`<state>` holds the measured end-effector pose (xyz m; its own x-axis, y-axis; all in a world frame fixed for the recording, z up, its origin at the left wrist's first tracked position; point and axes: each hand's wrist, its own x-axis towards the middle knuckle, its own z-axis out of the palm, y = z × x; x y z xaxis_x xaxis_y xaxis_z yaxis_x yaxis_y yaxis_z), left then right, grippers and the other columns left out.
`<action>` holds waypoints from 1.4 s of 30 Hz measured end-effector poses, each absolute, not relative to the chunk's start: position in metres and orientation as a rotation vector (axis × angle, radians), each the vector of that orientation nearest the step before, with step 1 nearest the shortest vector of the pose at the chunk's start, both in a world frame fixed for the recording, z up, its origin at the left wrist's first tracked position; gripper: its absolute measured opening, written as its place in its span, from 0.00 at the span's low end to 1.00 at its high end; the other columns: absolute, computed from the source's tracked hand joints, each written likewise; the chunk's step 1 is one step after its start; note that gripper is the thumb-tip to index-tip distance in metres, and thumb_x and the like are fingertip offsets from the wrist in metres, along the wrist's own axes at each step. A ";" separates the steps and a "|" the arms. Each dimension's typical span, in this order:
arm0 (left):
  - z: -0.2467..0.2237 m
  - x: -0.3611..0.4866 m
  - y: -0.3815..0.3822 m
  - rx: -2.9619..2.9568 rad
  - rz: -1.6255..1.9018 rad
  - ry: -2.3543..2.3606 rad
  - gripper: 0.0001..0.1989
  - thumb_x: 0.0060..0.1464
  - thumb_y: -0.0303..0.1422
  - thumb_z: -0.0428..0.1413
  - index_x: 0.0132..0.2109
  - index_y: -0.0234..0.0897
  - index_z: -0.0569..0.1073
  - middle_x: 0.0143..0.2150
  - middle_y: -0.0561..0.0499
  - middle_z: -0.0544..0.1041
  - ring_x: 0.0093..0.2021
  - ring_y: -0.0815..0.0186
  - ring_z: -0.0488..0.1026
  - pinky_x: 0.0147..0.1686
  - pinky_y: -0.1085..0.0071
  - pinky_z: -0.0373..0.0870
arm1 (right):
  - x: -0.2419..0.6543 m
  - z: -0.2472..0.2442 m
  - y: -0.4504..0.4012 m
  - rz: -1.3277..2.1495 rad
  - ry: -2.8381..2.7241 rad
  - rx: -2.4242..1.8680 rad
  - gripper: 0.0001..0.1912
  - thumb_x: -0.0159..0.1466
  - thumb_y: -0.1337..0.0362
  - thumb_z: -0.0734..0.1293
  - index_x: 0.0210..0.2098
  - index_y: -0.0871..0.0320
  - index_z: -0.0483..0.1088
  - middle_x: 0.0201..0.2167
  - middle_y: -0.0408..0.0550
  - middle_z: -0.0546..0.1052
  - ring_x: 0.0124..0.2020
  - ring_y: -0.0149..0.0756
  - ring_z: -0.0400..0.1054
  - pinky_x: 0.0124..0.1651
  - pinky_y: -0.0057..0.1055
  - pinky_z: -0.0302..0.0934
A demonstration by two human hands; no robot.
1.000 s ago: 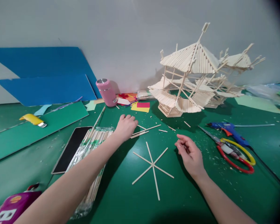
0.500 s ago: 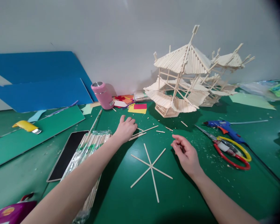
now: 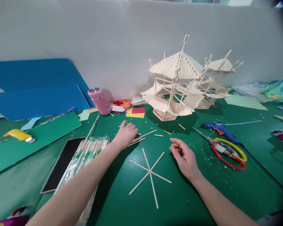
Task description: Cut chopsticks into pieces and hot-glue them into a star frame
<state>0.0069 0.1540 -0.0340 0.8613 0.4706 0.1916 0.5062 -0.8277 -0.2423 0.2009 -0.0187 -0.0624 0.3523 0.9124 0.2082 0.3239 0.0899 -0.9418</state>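
Note:
My left hand [image 3: 127, 134] is palm down over the near ends of a few loose thin sticks [image 3: 145, 135]; its fingers curl downward and their tips are hidden. To the right, my right hand [image 3: 182, 155] hovers with thumb and fingers loosely bent and slightly apart, nothing visible between them. Between and below the hands, a star of crossed sticks [image 3: 150, 171] lies flat on the green table [image 3: 122, 201]. Behind stands a pagoda-like stick model [image 3: 174, 84] with tiered roofs. A plastic bag of sticks [image 3: 85, 160] lies partly under my left forearm.
Scissors [image 3: 226, 150] and a blue glue gun [image 3: 221, 129] with a cord lie at right. A pink flask [image 3: 100, 101], coloured paper [image 3: 135, 113] and small stick pieces are farther back. At left are a phone [image 3: 62, 166], a yellow cutter [image 3: 19, 135] and blue boards [image 3: 37, 100].
The view has shifted, so most things appear slightly farther left and lower. My left hand stays at the loose sticks; my right hand keeps its loosely bent pose beside the star.

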 end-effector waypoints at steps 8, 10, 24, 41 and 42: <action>-0.034 0.006 0.152 -2.781 -0.179 -0.721 0.10 0.49 0.23 0.46 0.32 0.36 0.71 0.30 0.46 0.72 0.37 0.60 0.68 0.46 0.55 0.56 | 0.200 -0.059 -0.020 0.641 -1.205 -1.460 0.14 0.61 0.61 0.58 0.46 0.56 0.62 0.29 0.44 0.67 0.24 0.29 0.60 0.27 0.27 0.58; -0.034 0.009 0.151 -2.777 -0.178 -0.707 0.09 0.49 0.23 0.46 0.30 0.36 0.71 0.29 0.46 0.72 0.37 0.61 0.68 0.47 0.55 0.55 | 0.200 -0.058 -0.020 0.636 -1.208 -1.460 0.14 0.60 0.61 0.58 0.45 0.56 0.62 0.29 0.44 0.67 0.24 0.29 0.60 0.27 0.26 0.58; 0.018 0.004 0.119 -2.702 -0.536 -0.927 0.10 0.55 0.26 0.41 0.37 0.34 0.67 0.32 0.48 0.71 0.33 0.65 0.68 0.37 0.66 0.63 | 0.199 -0.057 -0.021 0.604 -1.248 -1.473 0.14 0.61 0.61 0.58 0.45 0.57 0.62 0.25 0.43 0.67 0.24 0.29 0.62 0.25 0.26 0.58; -0.009 0.048 0.006 -2.890 -0.511 -0.892 0.08 0.54 0.23 0.44 0.30 0.35 0.65 0.26 0.50 0.68 0.26 0.64 0.65 0.26 0.68 0.63 | 0.184 -0.025 -0.030 0.352 -1.722 -1.475 0.16 0.64 0.62 0.54 0.21 0.56 0.63 0.19 0.42 0.64 0.23 0.30 0.59 0.27 0.27 0.54; -0.008 0.050 0.006 -2.885 -0.512 -0.900 0.08 0.55 0.24 0.44 0.30 0.36 0.65 0.26 0.50 0.68 0.26 0.64 0.65 0.25 0.68 0.63 | 0.190 -0.024 -0.031 0.309 -1.701 -1.508 0.18 0.63 0.62 0.54 0.18 0.56 0.60 0.17 0.41 0.62 0.20 0.29 0.57 0.25 0.27 0.51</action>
